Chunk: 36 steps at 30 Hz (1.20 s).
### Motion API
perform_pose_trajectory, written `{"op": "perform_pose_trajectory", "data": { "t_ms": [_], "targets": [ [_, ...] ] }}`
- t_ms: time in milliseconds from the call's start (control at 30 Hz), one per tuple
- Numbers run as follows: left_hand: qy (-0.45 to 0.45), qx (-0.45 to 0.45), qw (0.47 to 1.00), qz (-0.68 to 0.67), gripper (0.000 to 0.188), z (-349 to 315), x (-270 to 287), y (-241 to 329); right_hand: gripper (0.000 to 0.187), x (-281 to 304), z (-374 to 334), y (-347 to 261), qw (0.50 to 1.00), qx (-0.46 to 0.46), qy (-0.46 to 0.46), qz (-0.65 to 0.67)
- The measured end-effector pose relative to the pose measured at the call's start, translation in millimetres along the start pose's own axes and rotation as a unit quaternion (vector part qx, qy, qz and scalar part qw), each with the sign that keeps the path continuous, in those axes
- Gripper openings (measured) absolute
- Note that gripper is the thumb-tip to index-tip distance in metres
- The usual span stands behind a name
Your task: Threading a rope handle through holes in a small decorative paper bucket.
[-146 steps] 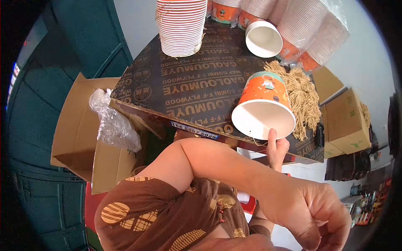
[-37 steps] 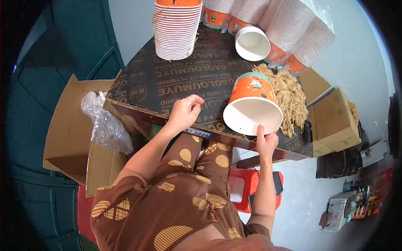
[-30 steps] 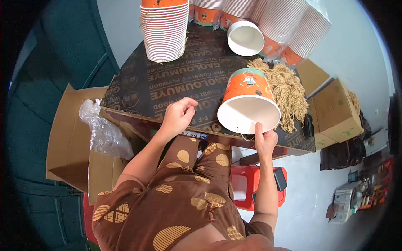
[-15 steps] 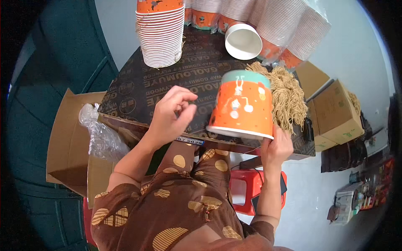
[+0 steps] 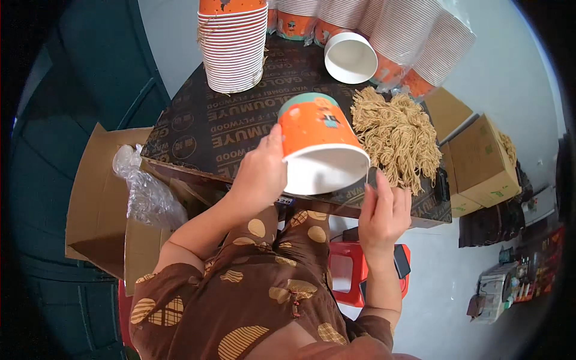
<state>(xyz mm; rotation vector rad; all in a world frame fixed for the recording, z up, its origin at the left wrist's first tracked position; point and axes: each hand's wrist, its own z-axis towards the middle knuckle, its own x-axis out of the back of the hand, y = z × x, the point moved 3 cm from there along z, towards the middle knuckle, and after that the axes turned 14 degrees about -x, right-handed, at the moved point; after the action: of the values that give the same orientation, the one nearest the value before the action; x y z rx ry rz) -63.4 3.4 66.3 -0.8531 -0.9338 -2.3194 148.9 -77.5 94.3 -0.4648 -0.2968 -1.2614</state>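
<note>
An orange paper bucket with a green base band and a white rim is tilted over the front of the table, its open mouth toward me. My left hand is closed on its left side. At the right end of the rim, a short thin string comes down to my right hand, whose thumb and fingers pinch it. Just beyond that hand lies a heap of tan strings. Where the string meets the bucket is too small to make out.
A tall stack of nested buckets stands at the far left of the dark table. One white-lined bucket lies on its side at the back, before plastic-wrapped stacks. Cardboard boxes flank the table; a red stool is below.
My left hand has moved from free in the air onto the bucket. The bucket has shifted left and tipped to show its inside. My right hand has let go of the rim and now pinches the string.
</note>
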Motion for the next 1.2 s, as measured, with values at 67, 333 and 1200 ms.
{"op": "perform_pose_trajectory", "data": {
  "t_ms": [67, 333, 1200],
  "targets": [
    [0.081, 0.048, 0.994, -0.056, 0.049, -4.5, -8.2, -19.3, 0.027, 4.3, -15.2, 4.3, 0.997, -0.065, -0.049, 0.01],
    [0.045, 0.259, 0.917, -0.301, 0.042, -20.8, -27.1, -15.2, 0.01, -24.1, -97.7, 8.9, 0.945, -0.166, -0.246, 0.136],
    [-0.049, 0.05, 0.997, -0.037, 0.029, -32.4, -9.9, -3.7, 0.009, -37.2, -157.4, 11.6, 0.869, -0.261, -0.386, 0.166]
  ]
}}
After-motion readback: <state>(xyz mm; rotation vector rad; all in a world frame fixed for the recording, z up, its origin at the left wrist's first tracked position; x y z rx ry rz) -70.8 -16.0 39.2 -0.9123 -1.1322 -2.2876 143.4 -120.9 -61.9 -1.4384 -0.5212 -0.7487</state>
